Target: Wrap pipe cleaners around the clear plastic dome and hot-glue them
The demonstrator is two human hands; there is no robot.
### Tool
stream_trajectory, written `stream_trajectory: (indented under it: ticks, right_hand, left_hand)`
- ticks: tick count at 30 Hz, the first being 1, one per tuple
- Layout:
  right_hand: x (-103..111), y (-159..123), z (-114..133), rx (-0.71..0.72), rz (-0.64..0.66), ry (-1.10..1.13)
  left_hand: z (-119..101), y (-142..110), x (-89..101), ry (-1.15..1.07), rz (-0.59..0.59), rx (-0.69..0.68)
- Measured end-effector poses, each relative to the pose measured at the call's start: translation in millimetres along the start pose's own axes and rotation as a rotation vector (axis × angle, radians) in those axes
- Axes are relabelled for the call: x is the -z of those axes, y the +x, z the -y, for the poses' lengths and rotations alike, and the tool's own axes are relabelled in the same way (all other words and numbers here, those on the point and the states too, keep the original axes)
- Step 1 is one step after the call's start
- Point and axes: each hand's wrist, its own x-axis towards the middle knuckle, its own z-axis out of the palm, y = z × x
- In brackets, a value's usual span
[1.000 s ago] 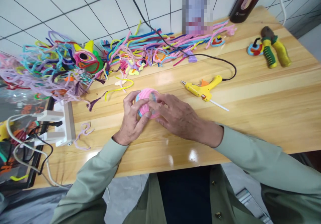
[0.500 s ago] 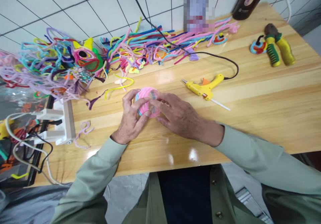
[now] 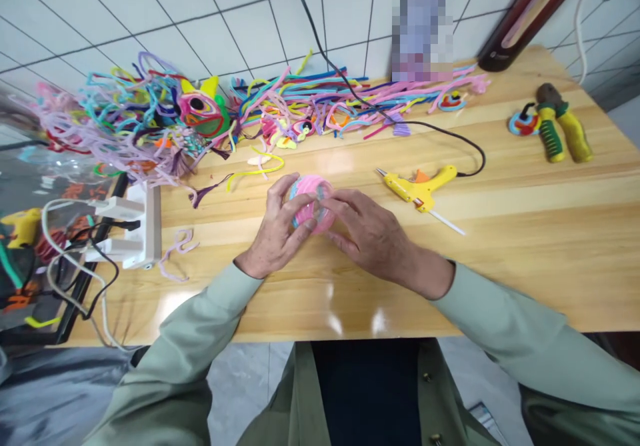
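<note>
A round pink and light-blue piece [image 3: 310, 183], seemingly wrapped in fuzzy chenille stems, sits between my two hands over the wooden table. My left hand [image 3: 280, 229] grips it from the left, fingers over the top and thumb along the near side. From the right, my right hand [image 3: 373, 233] is closed with its fingertips pressed on the piece's surface near its middle. Whether those fingertips also pinch a small part is hidden. Right of the hands lies a yellow glue gun [image 3: 420, 186] with a white glue stick projecting from its back.
Chenille stems [image 3: 300, 93] in many colours pile along the tiled wall, with a fuzzy animal mask [image 3: 203, 114] among them. Green-and-yellow pliers [image 3: 555, 123] lie at far right. A white power strip [image 3: 150, 226] with plugs stands left. The glue gun's black cord [image 3: 450, 129] crosses the table's back.
The camera view has shifted, so the table's things appear farther right. Both hands keep hold of the round piece, with only slight finger movement.
</note>
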Motion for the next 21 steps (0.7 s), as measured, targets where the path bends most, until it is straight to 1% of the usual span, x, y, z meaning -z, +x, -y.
stream_trajectory:
  ticks: [6,9,12,14,17,19,21]
  right_hand:
    - [1,-1,-7,-0.032,0.029,0.003]
    - [11,1,-10,-0.033,0.029,0.006]
    - [33,3,-9,-0.043,-0.009,-0.002]
    - [51,2,-7,-0.082,-0.02,-0.01]
    - [83,-3,-11,-0.189,-0.01,-0.05]
    - [105,-9,-20,-0.278,-0.02,-0.097]
    - [122,-16,-31,-0.377,-0.046,-0.146]
  left_hand:
    - [3,1,-0.8,-0.017,0.019,-0.03]
    - [3,1,-1.1,-0.003,0.016,-0.029]
    - [2,0,-1.9,0.001,0.016,-0.028]
    - [2,0,-2.6,0.001,0.024,-0.02]
    - [5,-1,-4.1,-0.014,0.019,-0.021]
    - [9,-1,-5.6,-0.029,-0.002,-0.021]
    - [13,-1,-7.1,-0.036,-0.021,-0.019]
